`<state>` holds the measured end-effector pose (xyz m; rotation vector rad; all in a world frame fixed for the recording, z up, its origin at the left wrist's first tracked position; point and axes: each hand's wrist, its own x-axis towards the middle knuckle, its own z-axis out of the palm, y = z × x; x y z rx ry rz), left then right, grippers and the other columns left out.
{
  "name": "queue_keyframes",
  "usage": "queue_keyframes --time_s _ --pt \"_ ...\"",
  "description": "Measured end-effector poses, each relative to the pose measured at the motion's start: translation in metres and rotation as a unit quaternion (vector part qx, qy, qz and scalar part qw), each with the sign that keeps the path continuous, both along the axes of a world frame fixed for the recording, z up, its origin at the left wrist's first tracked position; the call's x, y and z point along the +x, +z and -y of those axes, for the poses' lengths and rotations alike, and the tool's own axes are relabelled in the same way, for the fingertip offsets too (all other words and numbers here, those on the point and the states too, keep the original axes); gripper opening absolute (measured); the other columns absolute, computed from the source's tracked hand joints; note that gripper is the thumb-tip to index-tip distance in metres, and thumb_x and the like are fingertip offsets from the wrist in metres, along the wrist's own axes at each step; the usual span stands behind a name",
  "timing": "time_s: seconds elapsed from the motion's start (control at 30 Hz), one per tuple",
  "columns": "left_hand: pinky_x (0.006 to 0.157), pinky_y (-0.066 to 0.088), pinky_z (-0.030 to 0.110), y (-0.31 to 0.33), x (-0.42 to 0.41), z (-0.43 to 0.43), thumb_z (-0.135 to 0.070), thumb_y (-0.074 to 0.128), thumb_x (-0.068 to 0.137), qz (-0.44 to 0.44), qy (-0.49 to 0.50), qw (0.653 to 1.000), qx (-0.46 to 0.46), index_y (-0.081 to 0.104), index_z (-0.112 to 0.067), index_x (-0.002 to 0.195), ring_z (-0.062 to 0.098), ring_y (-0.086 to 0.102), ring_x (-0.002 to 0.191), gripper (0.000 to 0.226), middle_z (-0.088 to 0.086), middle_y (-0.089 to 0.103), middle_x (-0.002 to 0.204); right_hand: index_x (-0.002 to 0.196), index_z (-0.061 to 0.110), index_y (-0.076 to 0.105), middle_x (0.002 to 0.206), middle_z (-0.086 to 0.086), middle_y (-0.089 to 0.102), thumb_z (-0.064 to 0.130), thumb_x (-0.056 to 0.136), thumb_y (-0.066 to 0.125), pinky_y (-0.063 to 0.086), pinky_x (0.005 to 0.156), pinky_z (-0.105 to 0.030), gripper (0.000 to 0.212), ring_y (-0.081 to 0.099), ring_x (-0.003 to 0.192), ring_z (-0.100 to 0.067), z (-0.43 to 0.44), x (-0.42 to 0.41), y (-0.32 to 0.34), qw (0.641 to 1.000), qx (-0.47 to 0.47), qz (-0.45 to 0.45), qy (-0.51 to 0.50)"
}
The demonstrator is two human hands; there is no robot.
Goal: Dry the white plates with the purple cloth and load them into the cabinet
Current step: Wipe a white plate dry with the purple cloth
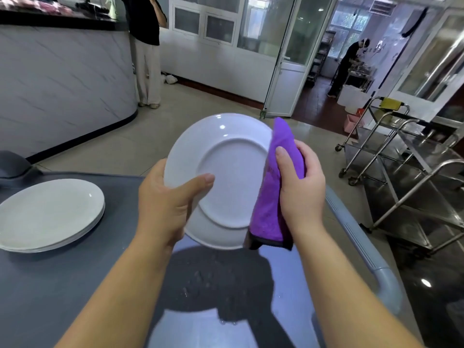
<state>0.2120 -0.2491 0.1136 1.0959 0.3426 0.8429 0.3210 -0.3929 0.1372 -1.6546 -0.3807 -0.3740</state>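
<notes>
A white plate [226, 172] is held upright in mid-air above the grey cart top, its underside with the foot ring facing me. My left hand [168, 204] grips its lower left rim, thumb across the underside. The purple cloth [273, 197] is folded over the plate's right edge, and my right hand [301, 187] clamps it there, thumb on the near side. On the left of the cart top rests a stack of white plates [47, 214].
The grey cart top [75, 285] has a raised pale-blue rim [364, 247] on the right. Steel trolleys [401, 167] stand to the right on the tiled floor. A marble-look counter [62, 79] curves at left, with a person beside it. Another person works in the far room.
</notes>
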Motion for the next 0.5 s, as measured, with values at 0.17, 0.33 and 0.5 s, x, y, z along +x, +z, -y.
queue_keyframes --time_s 0.17,0.33,0.5 --pt "0.076 0.056 0.032 -0.007 0.003 0.021 -0.015 0.086 0.052 0.015 0.01 1.0 -0.014 0.069 -0.031 0.094 0.017 0.07 0.092 0.048 -0.006 0.074 0.095 0.109 0.023 0.058 0.097 0.01 0.064 0.041 0.093 0.058 0.049 0.076 -0.021 0.024 0.062 0.087 0.001 -0.02 -0.028 -0.041 0.964 0.167 -0.204 -0.03" --pt "0.067 0.057 0.029 -0.002 -0.004 -0.002 -0.007 0.083 0.055 -0.011 -0.065 0.997 -0.039 0.063 -0.018 0.107 0.023 0.07 0.091 0.057 0.005 0.073 0.103 0.102 0.026 0.06 0.096 0.019 0.062 0.027 0.09 0.066 0.039 0.071 -0.001 0.013 0.055 0.08 0.017 0.002 0.004 0.005 0.997 -0.02 -0.044 0.055" --pt "0.071 0.058 0.038 0.001 -0.002 0.004 -0.011 0.082 0.056 -0.004 0.03 0.999 -0.035 0.062 -0.02 0.095 0.023 0.07 0.089 0.045 0.0 0.073 0.093 0.116 0.022 0.061 0.103 0.021 0.061 0.035 0.09 0.064 0.041 0.081 -0.006 0.029 0.055 0.093 0.012 -0.004 -0.005 0.002 1.0 0.001 -0.011 -0.007"
